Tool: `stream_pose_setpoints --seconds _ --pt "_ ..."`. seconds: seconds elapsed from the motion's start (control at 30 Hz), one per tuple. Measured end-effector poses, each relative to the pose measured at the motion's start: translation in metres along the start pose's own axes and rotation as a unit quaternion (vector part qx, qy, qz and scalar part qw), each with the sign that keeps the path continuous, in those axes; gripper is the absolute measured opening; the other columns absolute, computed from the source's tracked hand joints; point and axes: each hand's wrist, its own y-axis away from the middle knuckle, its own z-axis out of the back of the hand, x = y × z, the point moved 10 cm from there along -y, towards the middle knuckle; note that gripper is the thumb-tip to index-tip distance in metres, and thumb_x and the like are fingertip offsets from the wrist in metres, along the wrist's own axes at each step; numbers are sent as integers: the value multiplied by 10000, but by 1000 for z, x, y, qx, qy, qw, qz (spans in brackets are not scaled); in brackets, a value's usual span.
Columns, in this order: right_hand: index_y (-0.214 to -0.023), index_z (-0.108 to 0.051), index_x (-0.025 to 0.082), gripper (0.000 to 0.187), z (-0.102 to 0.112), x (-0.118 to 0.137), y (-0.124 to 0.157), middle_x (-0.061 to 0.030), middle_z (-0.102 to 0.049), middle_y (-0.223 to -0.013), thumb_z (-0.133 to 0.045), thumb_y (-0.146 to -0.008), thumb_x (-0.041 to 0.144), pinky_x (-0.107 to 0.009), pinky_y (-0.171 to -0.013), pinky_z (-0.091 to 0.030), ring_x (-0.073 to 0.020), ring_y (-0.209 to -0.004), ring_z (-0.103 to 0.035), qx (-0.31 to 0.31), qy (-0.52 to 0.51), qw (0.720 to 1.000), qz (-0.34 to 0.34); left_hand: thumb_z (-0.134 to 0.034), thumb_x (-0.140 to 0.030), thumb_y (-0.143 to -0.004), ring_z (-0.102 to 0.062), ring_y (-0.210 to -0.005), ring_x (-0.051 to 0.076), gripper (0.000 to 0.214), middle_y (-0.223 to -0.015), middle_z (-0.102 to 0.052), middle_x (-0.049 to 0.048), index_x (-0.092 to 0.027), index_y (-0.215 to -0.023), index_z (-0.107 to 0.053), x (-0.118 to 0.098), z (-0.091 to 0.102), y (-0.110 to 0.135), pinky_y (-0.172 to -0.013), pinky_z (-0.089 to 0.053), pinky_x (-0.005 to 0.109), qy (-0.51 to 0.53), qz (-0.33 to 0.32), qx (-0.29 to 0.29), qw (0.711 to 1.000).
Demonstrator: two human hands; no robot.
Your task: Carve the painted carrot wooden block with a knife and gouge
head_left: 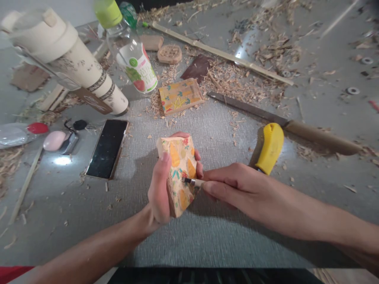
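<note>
My left hand (160, 189) is wrapped round a small wooden block (179, 173) painted with orange, red and teal shapes, holding it tilted above the table. My right hand (233, 187) pinches a thin brush (192, 182) whose dark tip touches the painted face of the block. A second painted block (180, 95) lies flat on the table further back, among wood shavings.
A black phone (107, 148) lies left of the block. A yellow-handled tool (270, 148) and a long knife with wooden handle (284, 124) lie to the right. A cream tumbler (65, 59), a drink bottle (130, 51), a bamboo strip (222, 53) and shavings cover the back.
</note>
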Motion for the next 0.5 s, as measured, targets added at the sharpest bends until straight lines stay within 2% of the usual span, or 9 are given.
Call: stream_pose_setpoints --seconds 0.1,0.33,0.5 --pt "-795 -618 217 433 -1 1 -1 26 -539 -714 -453 -1115 458 -241 -547 -401 -120 -648 -509 -2 -14 1000 6 -630 -588 -973 -755 -942 313 534 -1083 -743 114 -241 -1376 -591 -3 -1 0 -714 -644 384 5 -10 9 1000" --pt "-852 -683 214 396 7 11 6 37 -563 -614 -462 -1128 392 -280 -516 -319 -100 -522 -485 -69 92 993 30 -676 -566 -946 -762 -969 325 550 -1116 -747 114 -262 -1395 -584 -5 7 -2 -710 -640 392 7 -16 -20 1000" --pt "-850 -650 217 393 4 9 8 56 -523 -588 -465 -1135 413 -288 -496 -277 -81 -469 -433 -89 111 989 44 -665 -574 -956 -767 -944 319 560 -1098 -746 102 -288 -1424 -557 -4 11 -2 -708 -622 392 1 -16 -36 999"
